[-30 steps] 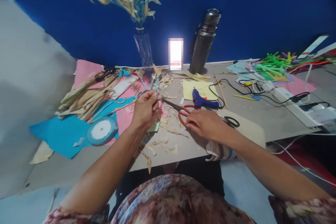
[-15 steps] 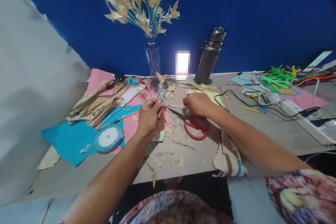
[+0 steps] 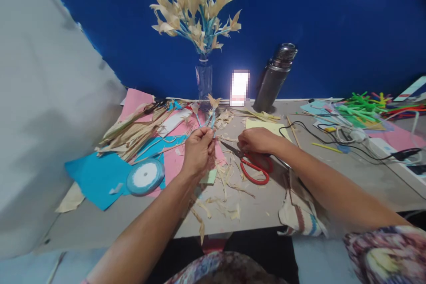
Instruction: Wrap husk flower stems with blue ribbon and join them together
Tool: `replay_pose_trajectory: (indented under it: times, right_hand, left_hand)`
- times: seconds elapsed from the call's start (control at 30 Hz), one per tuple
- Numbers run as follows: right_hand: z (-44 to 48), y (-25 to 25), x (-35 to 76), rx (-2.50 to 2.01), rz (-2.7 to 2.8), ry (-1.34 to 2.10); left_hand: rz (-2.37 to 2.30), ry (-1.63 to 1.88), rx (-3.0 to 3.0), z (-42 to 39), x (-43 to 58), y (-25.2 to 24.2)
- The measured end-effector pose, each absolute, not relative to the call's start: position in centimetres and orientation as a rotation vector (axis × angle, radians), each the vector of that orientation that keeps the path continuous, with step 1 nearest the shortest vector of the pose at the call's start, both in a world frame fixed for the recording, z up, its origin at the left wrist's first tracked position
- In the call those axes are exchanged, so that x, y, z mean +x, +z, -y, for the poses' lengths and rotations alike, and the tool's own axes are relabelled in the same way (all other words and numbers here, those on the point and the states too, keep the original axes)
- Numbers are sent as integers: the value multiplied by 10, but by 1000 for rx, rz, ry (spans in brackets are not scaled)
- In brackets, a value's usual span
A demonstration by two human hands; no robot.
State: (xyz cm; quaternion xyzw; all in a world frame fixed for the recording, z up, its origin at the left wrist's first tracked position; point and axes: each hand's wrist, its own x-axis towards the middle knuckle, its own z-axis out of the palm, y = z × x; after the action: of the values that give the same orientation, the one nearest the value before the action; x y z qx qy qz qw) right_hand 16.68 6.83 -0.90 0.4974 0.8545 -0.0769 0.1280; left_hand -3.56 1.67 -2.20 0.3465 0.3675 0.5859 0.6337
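Note:
My left hand (image 3: 199, 151) is closed around the blue stems of a small bunch of dry husk flowers (image 3: 210, 111) and holds them upright over the pink paper (image 3: 173, 159). My right hand (image 3: 254, 140) lies on the table just right of it, fingers curled, beside the yellow paper (image 3: 266, 125). What it grips is hidden. Red-handled scissors (image 3: 254, 171) lie open right in front of the right hand, their blades pointing toward the left hand.
At the back stand a glass vase of husk flowers (image 3: 203, 77), a bright phone (image 3: 240, 88) and a metal flask (image 3: 276, 77). Dry husks (image 3: 133, 128), blue paper (image 3: 96, 177) and a ribbon spool (image 3: 145, 176) lie left. Black cables (image 3: 319, 135) and pipe cleaners (image 3: 359, 104) lie right.
My right hand moved from the scissors' handles up and back toward the yellow paper, covering the spot where the blue glue gun lay. The left hand kept holding the stems. The view tilted up.

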Motion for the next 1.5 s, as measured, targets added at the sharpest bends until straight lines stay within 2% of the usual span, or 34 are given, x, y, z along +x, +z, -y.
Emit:
replay_pose_trajectory:
  times: [0.33,0.53,0.67,0.83,1.0,1.27,1.5]
  right_hand:
    - [-88,-18,132,1661,-2617,-190]
    - [-88,-11,152,1702,-2740,-367]
    - [-81,-7,165,1881,-2768,-560]
    - [-79,-13,163,1927,-2642,-272]
    - [-98,-11,146,2002,-2545,-124]
    - [-126,-14,117,1978,-2502,-155]
    - [-84,-15,110,1683,-2644,-218]
  left_hand:
    - [-882,1350,800,-18,-37,-22]
    - [-842,1347,763,-18,-36,-24]
    - [-858,1392,746,-20,-36,-23]
    - [-894,1393,736,-22,-37,-22]
    - [-906,1353,759,-21,-38,-20]
    - [-955,1389,757,-23,-40,-19]
    - [-897,1458,780,-27,-44,-21]
